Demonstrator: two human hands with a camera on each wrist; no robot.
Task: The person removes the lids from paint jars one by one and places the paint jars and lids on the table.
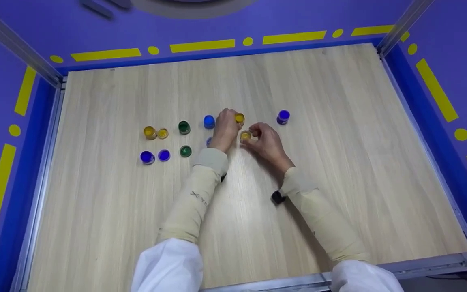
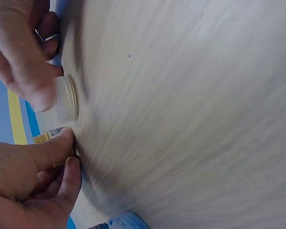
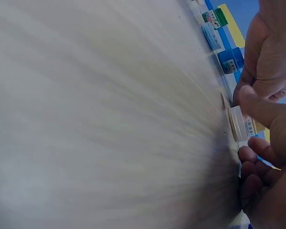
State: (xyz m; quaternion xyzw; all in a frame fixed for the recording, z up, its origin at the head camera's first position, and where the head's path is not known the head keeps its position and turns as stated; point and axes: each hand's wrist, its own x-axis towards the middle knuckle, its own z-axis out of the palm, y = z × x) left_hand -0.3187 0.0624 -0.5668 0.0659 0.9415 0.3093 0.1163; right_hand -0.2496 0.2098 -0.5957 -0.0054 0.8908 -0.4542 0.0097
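Observation:
My left hand [image 1: 226, 129] pinches a small yellow paint jar [image 1: 239, 119] standing on the table; its thumb and index finger show in the left wrist view on the jar [image 2: 53, 133]. Just in front of it a clear round lid [image 1: 245, 136], yellow-stained inside, lies flat on the wood. Around that lid my right hand [image 1: 269, 145] spreads its thumb and index finger, one at each side; whether they touch it is hard to tell. The right thumb [image 2: 40, 95] is blurred in the left wrist view. Past the left hand stands a blue jar [image 1: 209, 121], its lid [image 1: 208, 141] partly hidden by the wrist.
To the left stand a green jar [image 1: 184, 127] with its lid [image 1: 185, 151], a yellow jar [image 1: 150, 132] touching its lid [image 1: 163, 133], and a violet jar [image 1: 147, 157] beside its lid [image 1: 164, 155]. Another violet jar [image 1: 283, 117] stands right of the hands. Blue-violet walls enclose the wooden table [image 1: 339, 162].

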